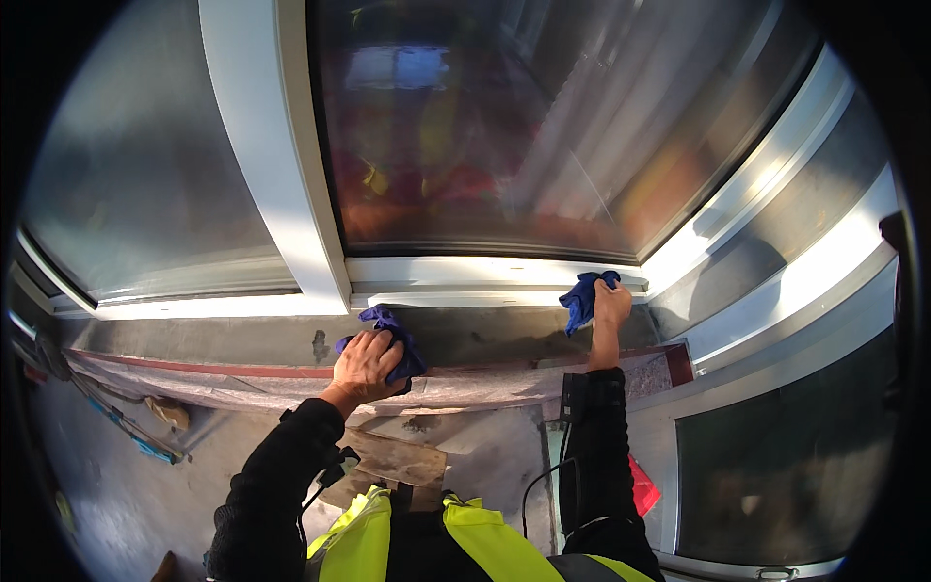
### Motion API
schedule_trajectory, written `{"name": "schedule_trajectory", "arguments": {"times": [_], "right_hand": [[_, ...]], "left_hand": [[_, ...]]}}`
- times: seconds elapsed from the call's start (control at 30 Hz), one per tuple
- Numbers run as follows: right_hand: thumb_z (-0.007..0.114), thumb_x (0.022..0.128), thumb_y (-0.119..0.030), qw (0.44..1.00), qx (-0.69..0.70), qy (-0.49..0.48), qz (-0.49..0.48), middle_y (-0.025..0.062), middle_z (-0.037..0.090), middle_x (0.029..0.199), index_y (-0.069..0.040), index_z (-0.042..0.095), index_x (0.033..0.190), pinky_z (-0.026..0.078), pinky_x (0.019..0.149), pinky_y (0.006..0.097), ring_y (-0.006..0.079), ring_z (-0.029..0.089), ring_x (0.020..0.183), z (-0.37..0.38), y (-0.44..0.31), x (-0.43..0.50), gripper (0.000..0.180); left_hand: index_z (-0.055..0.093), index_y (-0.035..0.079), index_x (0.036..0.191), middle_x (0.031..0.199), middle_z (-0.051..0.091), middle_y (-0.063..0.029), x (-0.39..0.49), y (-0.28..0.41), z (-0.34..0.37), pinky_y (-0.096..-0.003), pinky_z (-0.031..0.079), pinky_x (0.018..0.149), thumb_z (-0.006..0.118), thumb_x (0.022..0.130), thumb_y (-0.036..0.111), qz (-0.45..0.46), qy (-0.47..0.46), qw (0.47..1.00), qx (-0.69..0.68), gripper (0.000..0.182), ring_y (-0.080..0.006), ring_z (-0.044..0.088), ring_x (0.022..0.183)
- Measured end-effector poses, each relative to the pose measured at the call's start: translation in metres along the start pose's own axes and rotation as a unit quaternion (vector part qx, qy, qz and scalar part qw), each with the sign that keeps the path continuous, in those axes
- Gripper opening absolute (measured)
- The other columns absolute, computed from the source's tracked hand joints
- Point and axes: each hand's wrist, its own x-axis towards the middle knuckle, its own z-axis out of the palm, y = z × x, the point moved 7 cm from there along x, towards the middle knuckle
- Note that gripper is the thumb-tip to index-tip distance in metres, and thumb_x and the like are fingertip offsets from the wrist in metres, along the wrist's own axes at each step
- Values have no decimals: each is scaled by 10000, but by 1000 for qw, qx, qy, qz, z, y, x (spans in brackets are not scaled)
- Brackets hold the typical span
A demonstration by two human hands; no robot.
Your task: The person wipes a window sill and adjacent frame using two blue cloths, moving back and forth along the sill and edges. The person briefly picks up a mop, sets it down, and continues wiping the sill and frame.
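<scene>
My left hand (366, 366) grips a bunched purple-blue cloth (407, 349) at the front edge of the grey window sill (247, 340). Further right, my right hand (612, 302) holds a blue cloth (580, 300) against the lower white window frame (465, 270), near its right corner. Above the frame stands a large glass pane (465, 145) with blurred reflections. A wide white upright (269, 145) parts it from another pane (160, 167) on the left. A small dark patch marks the sill left of my left hand.
Below the sill runs a red-edged ledge with pinkish stone-patterned facing (480, 393). Wooden boards (396, 455) lie on the floor in front of me. Blue-ended tools (153, 447) are at the left. A glazed door (785, 465) stands on the right, with a red object (643, 489) beside my right arm.
</scene>
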Motion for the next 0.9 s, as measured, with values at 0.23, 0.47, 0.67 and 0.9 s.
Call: {"name": "schedule_trajectory", "arguments": {"times": [0.23,0.47,0.67,0.9], "right_hand": [[625,807,-315,972,-61,27,-226,195,655,951,-48,511,1305,518,723,442,377,642,819,28,-100,-141,577],[733,715,-149,902,-44,-88,-421,141,572,942,-12,370,1400,507,751,400,313,597,879,52,-173,-230,787],[742,641,-70,840,-104,-161,-508,126,544,969,-41,352,1427,498,771,400,300,569,921,58,-182,-249,878],[760,690,-135,931,-179,-48,-314,127,558,979,-82,362,1426,499,743,399,295,589,903,16,-116,-156,838]], "left_hand": [[576,89,1098,1084,537,-134,1,3,-4,-417,453,877,746,621,347,9,3,1000,0,568,-312,541,965],[584,94,1067,1033,543,-129,1,2,-7,-407,458,861,730,628,351,22,27,999,-2,529,-304,553,935],[583,89,1072,1085,543,-135,1,1,-4,-414,465,855,739,608,335,8,18,1000,-15,548,-314,551,948],[587,85,1068,1089,539,-131,0,2,-5,-418,459,865,736,612,331,14,23,999,-17,539,-316,544,968]]}}
